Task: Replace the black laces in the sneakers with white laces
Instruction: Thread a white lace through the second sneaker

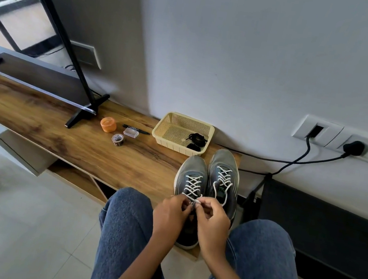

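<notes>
Two hands, left hand (171, 211) & right hand (210, 221), fingers curled, pinching white lace (192, 185) ends btwn fingertips at left sneaker (190, 178) top eyelets. Lace looks soft, light, limp; best gripped near tips. Black laces (196, 138) lie in basket (171, 123) beyond.

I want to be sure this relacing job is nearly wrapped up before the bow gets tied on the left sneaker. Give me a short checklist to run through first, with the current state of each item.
1. White lace crossed through the left sneaker eyelets: ok.
2. Both lace ends held: left hand and right hand pinch them at the top of the tongue: ok.
3. Ends of equal length: cannot tell, the fingers hide them.
4. Right sneaker laced in white: ok, but its lace hangs in a loose loop with no bow showing: not ok.
5. Black laces out of the way: ok, lying in the basket.
6. Sneakers steady on the wooden shelf: ok, side by side.
</notes>
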`<state>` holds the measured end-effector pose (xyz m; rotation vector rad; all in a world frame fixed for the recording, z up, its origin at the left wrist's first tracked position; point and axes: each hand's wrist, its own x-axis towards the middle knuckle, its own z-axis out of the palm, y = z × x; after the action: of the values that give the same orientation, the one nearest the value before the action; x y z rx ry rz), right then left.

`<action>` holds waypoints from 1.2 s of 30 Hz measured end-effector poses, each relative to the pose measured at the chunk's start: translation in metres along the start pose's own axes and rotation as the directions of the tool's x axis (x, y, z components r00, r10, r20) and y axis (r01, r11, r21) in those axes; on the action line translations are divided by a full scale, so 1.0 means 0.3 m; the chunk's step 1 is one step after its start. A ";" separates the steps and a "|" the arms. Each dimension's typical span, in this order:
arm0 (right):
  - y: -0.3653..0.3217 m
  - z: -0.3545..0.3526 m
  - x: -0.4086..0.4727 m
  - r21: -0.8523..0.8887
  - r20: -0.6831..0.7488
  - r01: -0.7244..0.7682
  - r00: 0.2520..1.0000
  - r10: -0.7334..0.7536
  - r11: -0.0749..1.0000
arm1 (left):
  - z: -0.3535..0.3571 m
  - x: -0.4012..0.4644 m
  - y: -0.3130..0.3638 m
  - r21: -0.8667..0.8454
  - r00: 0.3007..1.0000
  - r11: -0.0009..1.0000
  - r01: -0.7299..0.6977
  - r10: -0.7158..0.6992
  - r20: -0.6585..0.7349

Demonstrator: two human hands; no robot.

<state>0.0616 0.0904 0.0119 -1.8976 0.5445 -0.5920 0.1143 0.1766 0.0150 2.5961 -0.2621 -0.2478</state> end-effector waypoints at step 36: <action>0.046 -0.107 0.080 -0.378 0.238 0.211 0.963 -0.126 0.902 | 0.068 -0.051 -0.010 0.187 0.974 0.971 -0.152 0.180 -0.140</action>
<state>0.0589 0.0481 0.0140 -2.3841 0.3843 -0.4035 0.0955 0.1730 -0.0020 2.7285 -0.4612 0.0407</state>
